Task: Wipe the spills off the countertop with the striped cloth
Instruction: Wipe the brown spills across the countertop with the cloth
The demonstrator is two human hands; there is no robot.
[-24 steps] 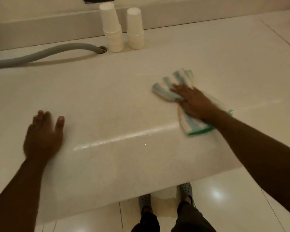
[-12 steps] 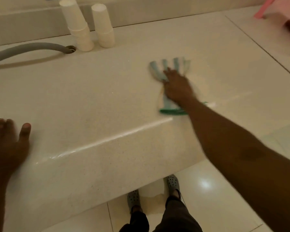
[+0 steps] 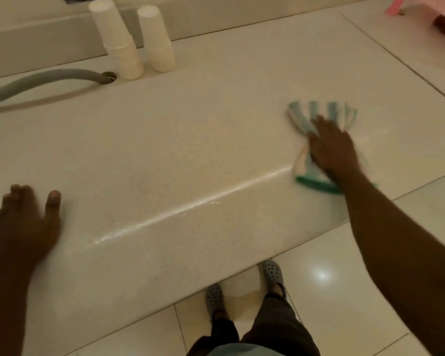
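Observation:
The striped cloth (image 3: 316, 116), white with blue-green stripes and a green hem, lies flat on the pale speckled countertop (image 3: 190, 140) near its right end. My right hand (image 3: 332, 147) presses down on the middle of the cloth, palm flat, fingers spread; the picture is blurred there by motion. My left hand (image 3: 26, 224) rests palm down on the counter's rounded front edge at the far left, holding nothing. No spill stands out on the surface; a glossy streak runs along the front edge.
Two stacks of white paper cups (image 3: 121, 44) (image 3: 157, 39) stand upside down at the back by the wall. A grey ribbed hose (image 3: 46, 80) runs into a hole beside them. A pink basket (image 3: 432, 14) sits at the far right. Tiled floor and my feet lie below.
My right hand has slid the cloth to the right along the counter, from the middle toward the right end. My left hand has stayed pressed on the front edge.

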